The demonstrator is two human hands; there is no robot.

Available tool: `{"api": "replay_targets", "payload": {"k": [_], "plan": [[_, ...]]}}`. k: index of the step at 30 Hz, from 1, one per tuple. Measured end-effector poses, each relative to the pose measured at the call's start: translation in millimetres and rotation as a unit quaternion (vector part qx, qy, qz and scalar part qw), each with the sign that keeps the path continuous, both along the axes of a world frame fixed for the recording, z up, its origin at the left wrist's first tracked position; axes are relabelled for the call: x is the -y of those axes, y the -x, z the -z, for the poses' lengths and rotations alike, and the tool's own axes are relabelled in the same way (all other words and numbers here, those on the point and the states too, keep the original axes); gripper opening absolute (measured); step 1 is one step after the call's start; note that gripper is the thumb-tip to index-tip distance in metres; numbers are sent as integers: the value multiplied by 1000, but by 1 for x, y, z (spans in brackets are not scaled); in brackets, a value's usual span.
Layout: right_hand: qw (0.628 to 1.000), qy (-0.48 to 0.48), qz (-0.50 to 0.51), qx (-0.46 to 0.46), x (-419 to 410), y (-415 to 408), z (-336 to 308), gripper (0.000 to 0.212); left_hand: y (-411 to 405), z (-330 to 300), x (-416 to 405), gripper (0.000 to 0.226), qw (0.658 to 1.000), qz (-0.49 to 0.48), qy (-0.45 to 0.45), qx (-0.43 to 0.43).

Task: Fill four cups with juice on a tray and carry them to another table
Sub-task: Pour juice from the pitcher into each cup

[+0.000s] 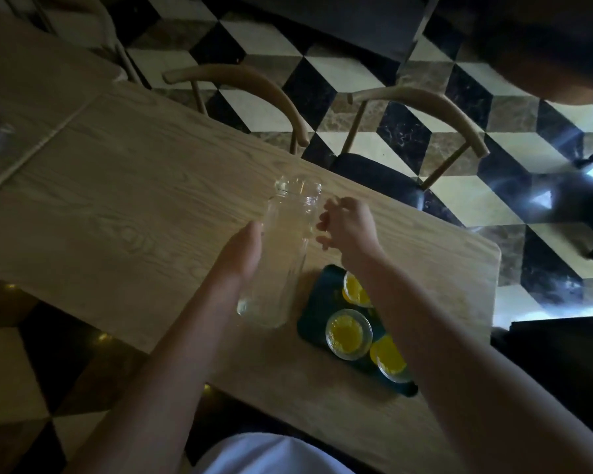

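— Where are the hands?
— Left hand [239,252] lies flat against the clear glass jug [281,254] on the wooden table [117,206]; right hand [348,225], fingers loosely curled, hangs just beside its neck.
— And the cups?
— Three cups of yellow juice [348,331] show on the dark tray [308,325], the right forearm crossing over them.
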State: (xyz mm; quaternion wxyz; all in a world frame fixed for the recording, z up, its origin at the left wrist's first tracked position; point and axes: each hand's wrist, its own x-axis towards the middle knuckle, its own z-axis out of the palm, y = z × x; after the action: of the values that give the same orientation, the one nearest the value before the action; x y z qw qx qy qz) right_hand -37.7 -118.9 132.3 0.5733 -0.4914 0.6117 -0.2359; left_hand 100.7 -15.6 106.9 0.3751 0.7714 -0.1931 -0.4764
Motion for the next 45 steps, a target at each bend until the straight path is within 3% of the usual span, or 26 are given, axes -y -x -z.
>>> {"api": "replay_targets", "payload": {"k": [3,9,12,16,18,25,31,35,39,42,45], "plan": [[994,103,20,-28,-12,-19,17,19,-15,16,7,49,998,-39,52,19],[947,305,-101,-27,-22,-35,56,27,-22,75,1,48,961,-164,200,-98],[938,324,-118,-23,-16,-35,74,29,-28,89,12,35,951,-187,214,-119],[930,351,-112,-17,-3,-37,94,26,-39,99,31,35,949,-200,211,-123],[930,351,-109,-7,0,-41,100,22,-43,104,38,49,947,-212,213,-113],[933,338,-122,2,7,-43,109,20,-49,113,46,62,961,-161,219,-55],[933,325,-149,-40,5,-37,102,18,-53,114,42,51,974,-107,200,-13],[930,301,-179,-110,7,-18,81,46,-57,107,44,52,980,-104,169,-11],[943,208,-172,-196,-4,16,64,61,-42,93,27,65,982,-123,87,114],[912,149,-224,-310,-20,52,53,62,-21,80,8,66,983,-95,4,155],[883,106,-254,-380,-40,90,40,65,12,58,-20,64,974,19,-36,224]]}}
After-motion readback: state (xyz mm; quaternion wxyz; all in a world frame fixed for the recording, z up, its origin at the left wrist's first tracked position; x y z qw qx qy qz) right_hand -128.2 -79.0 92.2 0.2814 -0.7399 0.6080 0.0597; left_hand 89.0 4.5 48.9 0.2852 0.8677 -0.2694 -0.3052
